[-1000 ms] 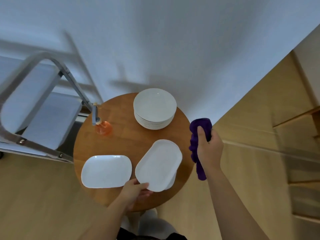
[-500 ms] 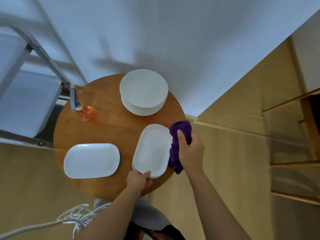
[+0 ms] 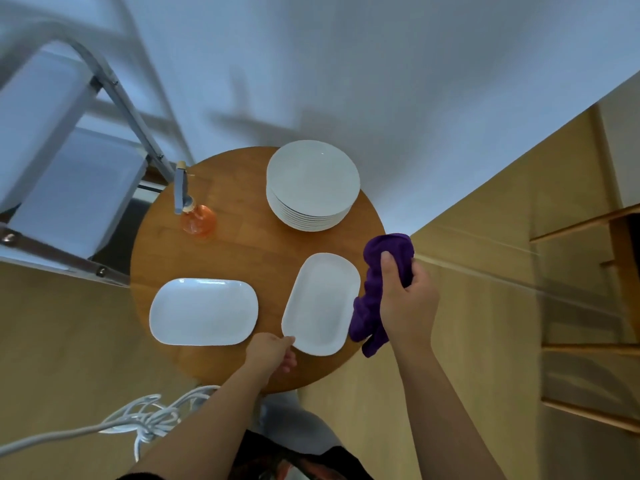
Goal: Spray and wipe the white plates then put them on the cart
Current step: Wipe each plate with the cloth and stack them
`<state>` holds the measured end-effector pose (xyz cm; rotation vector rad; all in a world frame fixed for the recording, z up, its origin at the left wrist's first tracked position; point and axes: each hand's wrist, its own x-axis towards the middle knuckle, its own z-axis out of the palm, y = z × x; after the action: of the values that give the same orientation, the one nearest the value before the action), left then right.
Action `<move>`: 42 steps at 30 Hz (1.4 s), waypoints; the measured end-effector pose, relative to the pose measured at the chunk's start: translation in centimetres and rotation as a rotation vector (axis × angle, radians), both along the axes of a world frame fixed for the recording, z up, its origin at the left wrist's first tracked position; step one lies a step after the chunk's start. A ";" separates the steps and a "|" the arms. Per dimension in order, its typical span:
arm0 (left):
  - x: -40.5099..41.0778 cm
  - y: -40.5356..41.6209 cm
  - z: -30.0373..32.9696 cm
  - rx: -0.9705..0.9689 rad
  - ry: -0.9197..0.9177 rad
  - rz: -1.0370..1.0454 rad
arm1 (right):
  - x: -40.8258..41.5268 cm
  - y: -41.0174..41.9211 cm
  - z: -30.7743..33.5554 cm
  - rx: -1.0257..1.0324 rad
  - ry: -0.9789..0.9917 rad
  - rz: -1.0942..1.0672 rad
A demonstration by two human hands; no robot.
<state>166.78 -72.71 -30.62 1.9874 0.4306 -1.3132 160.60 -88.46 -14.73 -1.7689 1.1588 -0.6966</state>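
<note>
A white oblong plate [image 3: 320, 304] lies tilted at the round wooden table's [image 3: 242, 251] near right. My left hand [image 3: 272, 353] pinches its near edge. My right hand [image 3: 407, 299] is closed on a purple cloth [image 3: 375, 289] just right of that plate, at the table's edge. A second oblong plate [image 3: 204, 311] lies flat at the near left. A stack of round white plates [image 3: 311, 187] stands at the far side. An orange spray bottle [image 3: 195, 214] with a grey trigger stands at the far left.
A grey metal cart [image 3: 69, 174] with white shelves stands left of the table, against the white wall. A coiled white cable [image 3: 149, 415] lies on the wooden floor near my feet. Wooden furniture [image 3: 588, 306] stands at the right.
The plate has been lowered toward the table and my left hand now grips only its near edge. My right hand with the cloth came in beside the plate's right rim.
</note>
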 end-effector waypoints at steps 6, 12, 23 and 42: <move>5.1 6.5 0.2 0.058 -0.230 0.112 | 3.7 4.3 1.6 0.071 -0.035 0.125; 10.3 14.9 -0.8 0.204 -0.417 -0.068 | 7.6 10.0 0.0 0.154 -0.022 0.266; 14.9 16.6 -5.7 0.042 -0.310 -0.114 | 10.4 16.5 -4.8 0.265 0.177 0.251; 16.3 13.4 2.6 -0.500 -0.122 0.631 | 12.6 15.7 2.3 0.418 -0.140 -0.057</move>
<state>183.07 -59.32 -27.98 1.3465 0.5492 -0.7933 173.18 -72.76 -12.44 -1.3221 1.1644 -0.5532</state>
